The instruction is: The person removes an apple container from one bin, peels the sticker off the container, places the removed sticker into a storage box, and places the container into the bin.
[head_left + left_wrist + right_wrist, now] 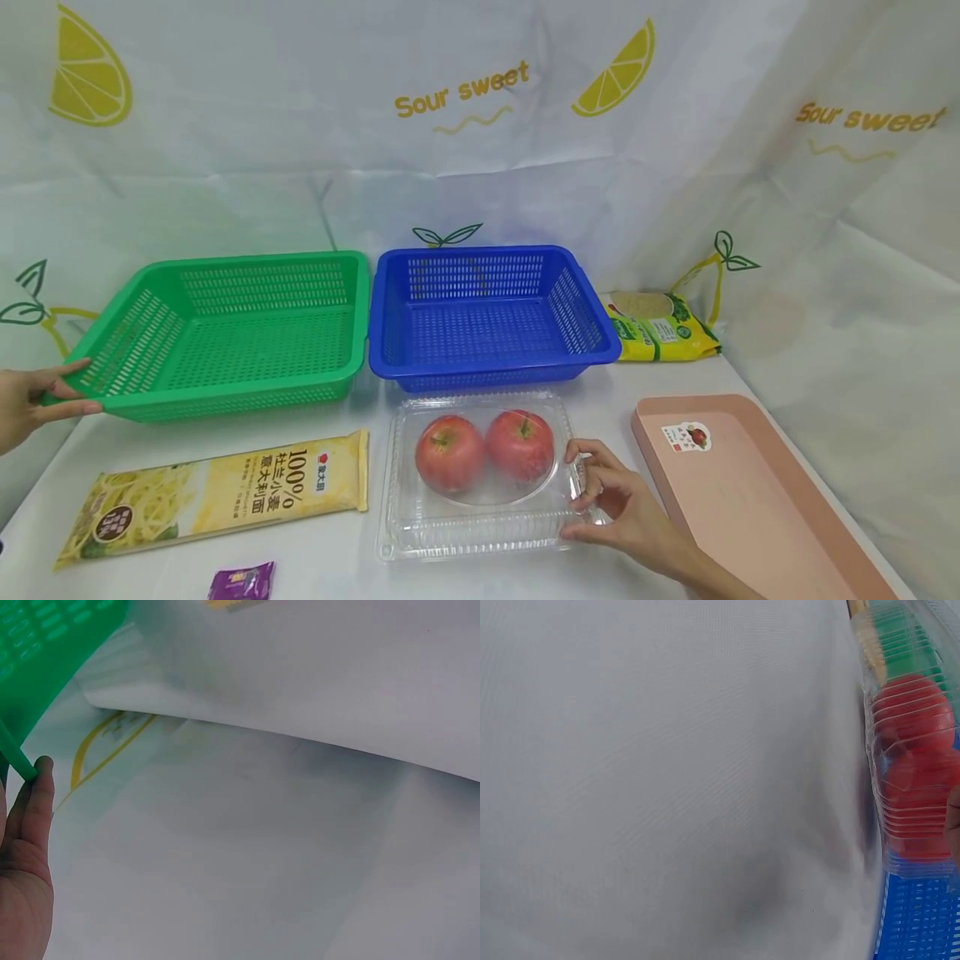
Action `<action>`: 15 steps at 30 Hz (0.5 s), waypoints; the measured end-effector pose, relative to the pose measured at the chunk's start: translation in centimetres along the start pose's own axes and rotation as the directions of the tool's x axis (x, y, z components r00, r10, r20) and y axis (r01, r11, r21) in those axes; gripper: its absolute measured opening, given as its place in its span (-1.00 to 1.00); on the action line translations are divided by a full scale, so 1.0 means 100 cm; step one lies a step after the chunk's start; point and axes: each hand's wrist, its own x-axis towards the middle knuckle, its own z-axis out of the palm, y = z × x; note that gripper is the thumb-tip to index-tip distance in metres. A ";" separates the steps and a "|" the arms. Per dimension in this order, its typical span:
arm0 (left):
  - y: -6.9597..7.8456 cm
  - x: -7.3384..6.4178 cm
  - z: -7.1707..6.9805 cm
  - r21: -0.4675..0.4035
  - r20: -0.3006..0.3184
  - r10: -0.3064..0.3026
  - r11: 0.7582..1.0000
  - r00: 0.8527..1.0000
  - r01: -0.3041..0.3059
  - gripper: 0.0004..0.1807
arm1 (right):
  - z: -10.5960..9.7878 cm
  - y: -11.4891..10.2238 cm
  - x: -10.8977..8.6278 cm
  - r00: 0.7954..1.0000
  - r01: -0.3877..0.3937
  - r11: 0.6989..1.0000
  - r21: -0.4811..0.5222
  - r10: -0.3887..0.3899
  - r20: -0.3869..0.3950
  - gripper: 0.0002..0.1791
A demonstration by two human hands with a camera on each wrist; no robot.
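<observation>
At the far left of the head view, my left hand [33, 407] pinches the front left corner of the green basket [255, 354] by its rim. The left wrist view shows fingertips right at that rim, with the green basket [56, 660] above them. My right hand [626, 510] grips the right side of a clear plastic clamshell box [480, 533]. Two red apples [450, 454] sit inside the box, side by side under its lid. In the right wrist view the ribbed wall of the box [900, 795] fills the right edge, with only a fingertip showing.
A blue basket [487, 367] stands right of the green one, behind the box. A spaghetti pack [225, 492] and a small purple packet [242, 581] lie front left. To the right are a yellow-green bag [667, 333] and a pink tray [750, 492]. A white curtain [480, 192] hangs behind.
</observation>
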 end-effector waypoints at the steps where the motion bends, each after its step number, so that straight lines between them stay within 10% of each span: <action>1: -0.003 0.000 0.002 0.018 -0.004 0.004 1.000 1.000 -0.004 -0.60 | 0.000 -0.001 -0.001 1.000 -0.007 1.000 -0.002 0.007 -0.004 -0.70; 9: 0.054 0.005 -0.025 -0.011 -0.020 0.042 0.999 0.999 -0.042 -0.35 | -0.001 -0.009 -0.003 1.000 0.024 0.999 -0.026 -0.024 -0.001 -0.69; 15: 0.037 0.005 -0.016 0.001 -0.040 0.044 0.999 0.998 -0.044 -0.38 | -0.002 -0.018 -0.002 0.999 -0.017 0.999 -0.035 0.016 -0.028 -0.69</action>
